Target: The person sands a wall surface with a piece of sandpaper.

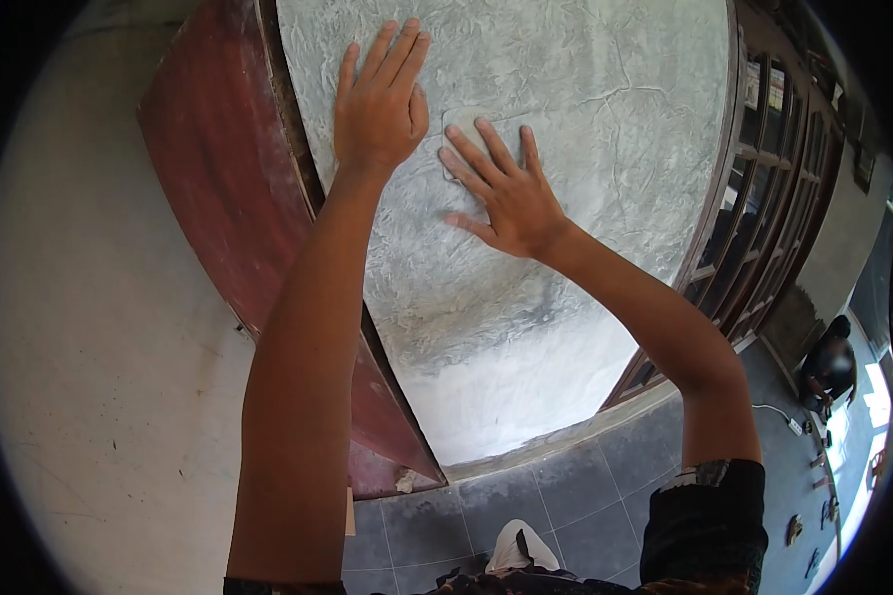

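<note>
Both of my hands are raised against a rough grey plastered wall full of creases and trowel-like marks. My left hand lies flat on its upper left part, fingers stretched out and thumb tucked to the side, holding nothing. To the right and a little lower, my right hand is spread on the wall. Its fingertips rest over a thin, pale, rounded-corner sheet, mostly covered by the fingers; its material I cannot make out. The fingertips look dusty.
A dark red wooden door or panel borders the wall at left, beside a plain pale wall. Brown framed windows stand at right. Below are grey floor tiles. Far right, a person crouches near a white power strip.
</note>
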Demonstrator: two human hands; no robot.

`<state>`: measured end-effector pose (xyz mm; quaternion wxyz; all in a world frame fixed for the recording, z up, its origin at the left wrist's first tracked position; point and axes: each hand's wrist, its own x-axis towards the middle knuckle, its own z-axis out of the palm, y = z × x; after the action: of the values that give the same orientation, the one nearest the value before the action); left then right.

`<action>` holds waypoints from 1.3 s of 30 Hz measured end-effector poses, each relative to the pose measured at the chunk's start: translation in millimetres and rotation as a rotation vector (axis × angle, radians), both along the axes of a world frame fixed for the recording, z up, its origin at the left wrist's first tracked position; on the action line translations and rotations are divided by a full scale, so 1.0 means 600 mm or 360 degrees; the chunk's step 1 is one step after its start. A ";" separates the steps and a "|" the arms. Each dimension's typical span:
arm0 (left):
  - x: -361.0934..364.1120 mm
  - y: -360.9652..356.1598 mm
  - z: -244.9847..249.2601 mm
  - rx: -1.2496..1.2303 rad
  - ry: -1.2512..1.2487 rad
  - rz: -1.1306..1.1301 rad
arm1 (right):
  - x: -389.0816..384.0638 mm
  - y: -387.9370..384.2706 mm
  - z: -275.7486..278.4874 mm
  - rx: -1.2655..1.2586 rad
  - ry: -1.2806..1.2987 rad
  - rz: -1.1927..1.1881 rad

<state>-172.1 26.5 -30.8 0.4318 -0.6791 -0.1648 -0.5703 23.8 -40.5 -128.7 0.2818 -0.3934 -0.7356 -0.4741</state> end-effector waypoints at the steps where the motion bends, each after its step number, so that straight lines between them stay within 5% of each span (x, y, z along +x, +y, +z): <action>1: 0.001 -0.001 0.005 0.0011 -0.0009 -0.0004 | 0.007 0.008 0.026 0.0068 -0.0039 -0.0005; 4: 0.000 -0.005 0.000 -0.0035 0.0006 0.0003 | 0.014 0.035 0.160 0.0479 0.0230 -0.0098; 10: -0.001 -0.003 0.000 0.0019 -0.0019 0.0095 | 0.005 0.001 0.021 0.0062 0.0078 0.0003; 17: 0.000 -0.006 0.004 -0.0043 0.0004 0.0064 | 0.013 0.037 0.172 0.0507 0.0295 -0.0042; 21: 0.000 -0.005 0.000 -0.0046 0.0013 0.0070 | 0.007 -0.011 -0.002 -0.0096 -0.0024 0.0036; 26: 0.001 -0.006 0.002 -0.0032 0.0019 0.0073 | 0.040 0.029 0.168 0.0488 0.0229 -0.0244; 31: -0.002 -0.006 0.000 -0.0050 0.0037 0.0060 | 0.018 -0.006 -0.001 -0.0061 0.0055 -0.0057; 36: -0.001 -0.008 0.001 -0.0064 0.0033 0.0049 | 0.001 0.027 0.135 0.0374 0.0188 -0.0146; 39: -0.001 -0.004 0.001 -0.0069 0.0032 0.0071 | -0.005 0.028 0.130 0.0371 0.0212 -0.0060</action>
<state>-173.0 24.1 -30.0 0.4312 -0.6901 -0.1879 -0.5500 20.9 -23.9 -50.8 0.3647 -0.4024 -0.6476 -0.5344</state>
